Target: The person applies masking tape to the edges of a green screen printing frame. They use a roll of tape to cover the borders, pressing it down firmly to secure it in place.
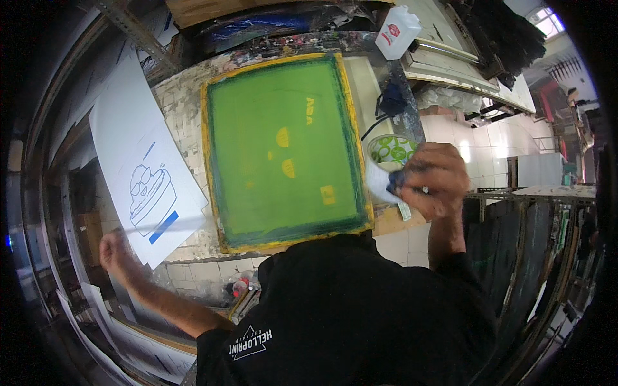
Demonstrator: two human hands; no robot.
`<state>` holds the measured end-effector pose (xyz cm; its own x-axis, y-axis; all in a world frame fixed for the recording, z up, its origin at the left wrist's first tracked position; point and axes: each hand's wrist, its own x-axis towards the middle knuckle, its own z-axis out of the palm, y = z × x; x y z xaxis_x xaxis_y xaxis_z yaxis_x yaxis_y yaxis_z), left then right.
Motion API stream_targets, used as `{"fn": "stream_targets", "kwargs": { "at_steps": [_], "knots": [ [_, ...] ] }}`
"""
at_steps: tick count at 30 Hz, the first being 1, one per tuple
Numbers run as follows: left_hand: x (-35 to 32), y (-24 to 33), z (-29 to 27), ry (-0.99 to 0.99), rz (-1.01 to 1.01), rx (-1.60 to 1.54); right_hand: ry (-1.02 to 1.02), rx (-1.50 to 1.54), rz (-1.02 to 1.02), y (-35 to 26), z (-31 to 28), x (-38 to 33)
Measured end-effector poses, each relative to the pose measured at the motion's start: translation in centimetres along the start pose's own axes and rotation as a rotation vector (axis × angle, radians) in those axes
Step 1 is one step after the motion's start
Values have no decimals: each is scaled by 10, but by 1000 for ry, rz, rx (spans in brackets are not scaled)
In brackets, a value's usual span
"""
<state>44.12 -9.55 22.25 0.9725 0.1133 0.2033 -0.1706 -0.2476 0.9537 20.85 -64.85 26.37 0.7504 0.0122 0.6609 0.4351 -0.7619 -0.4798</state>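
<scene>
My right hand (439, 179) is closed, its fingers pinching a small dark blue wad (394, 183) whose kind I cannot make out. Behind it, partly hidden, is a white bowl (390, 149) with green rings inside. To the left lies a screen-printing frame (283, 193) with green mesh and a yellow border, bearing small yellow shapes. My left hand (114, 254), slightly blurred, has curled fingers beside the lower edge of a white paper sheet (122, 122). That sheet carries a blue line drawing and a blue bar. What my left fingers hold, if anything, is hidden.
A white plastic jug (397, 32) stands at the far right of the stained worktable (183, 122). Near the bowl is a dark blue object with a thin dark cord (391, 101). Metal racks (55, 212) run along the left, and dark rack panels (508, 257) stand at the right.
</scene>
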Motion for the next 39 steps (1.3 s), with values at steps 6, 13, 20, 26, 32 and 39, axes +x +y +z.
{"fn": "stream_targets", "kwargs": {
  "at_steps": [6, 13, 20, 26, 32, 39],
  "knots": [
    [22, 26, -102, 105, 282, -74, 32, 136, -409, -54, -30, 44],
    [-3, 48, -97, 301, 400, -67, -60, 235, -602, -74, -43, 60],
    [-17, 50, -94, 393, 411, -20, -42, 179, -599, -74, -39, 56],
    [-19, 57, -96, 423, 425, 25, 73, 86, -563, -62, -33, 45],
    [-24, 57, -96, 459, 454, 65, 461, -222, -339, -24, -2, 25],
    [4, 46, -135, 590, 141, 52, 322, -545, 265, 142, 84, -82]
  ]
}}
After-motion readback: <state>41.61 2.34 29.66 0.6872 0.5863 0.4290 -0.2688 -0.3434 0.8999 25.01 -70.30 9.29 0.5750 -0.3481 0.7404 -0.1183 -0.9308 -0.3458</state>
